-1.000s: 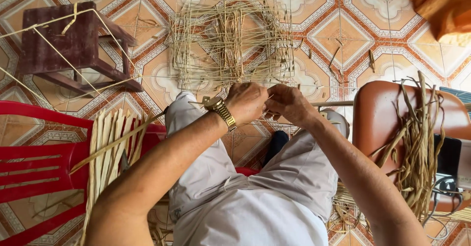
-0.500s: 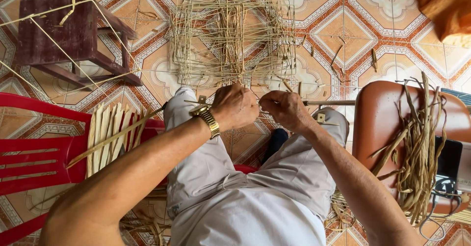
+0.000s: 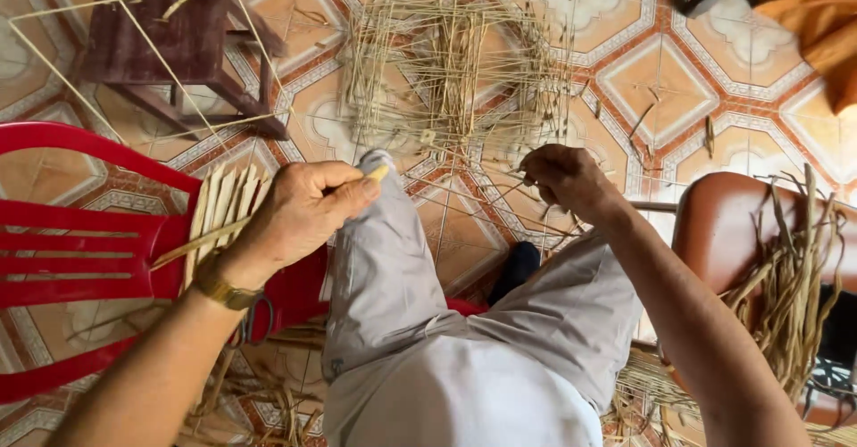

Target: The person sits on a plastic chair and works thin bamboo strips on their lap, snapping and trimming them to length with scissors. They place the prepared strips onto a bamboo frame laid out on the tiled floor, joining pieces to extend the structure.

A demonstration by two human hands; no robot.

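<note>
My left hand (image 3: 303, 211) is closed around a flat pale bamboo strip (image 3: 201, 242) that runs from the thumb down to the left, over my left knee. A gold wristwatch (image 3: 223, 291) sits on that wrist. My right hand (image 3: 562, 179) pinches several thin bamboo slivers (image 3: 486, 197) above my right knee. Beyond both hands, a woven frame of thin bamboo sticks (image 3: 455, 72) lies on the patterned tile floor. I sit with grey trousers (image 3: 446, 322) filling the lower middle of the view.
A red plastic chair (image 3: 80, 233) at left carries a bundle of flat bamboo strips (image 3: 223, 197). A dark wooden stool (image 3: 170, 37) stands at top left under a thin stick frame. A brown chair (image 3: 741, 224) at right holds dry fibre strands (image 3: 794, 286).
My hands have separated. The left hand has pulled left with the bamboo strip, and the right hand has moved right, holding thin slivers. The view has come closer.
</note>
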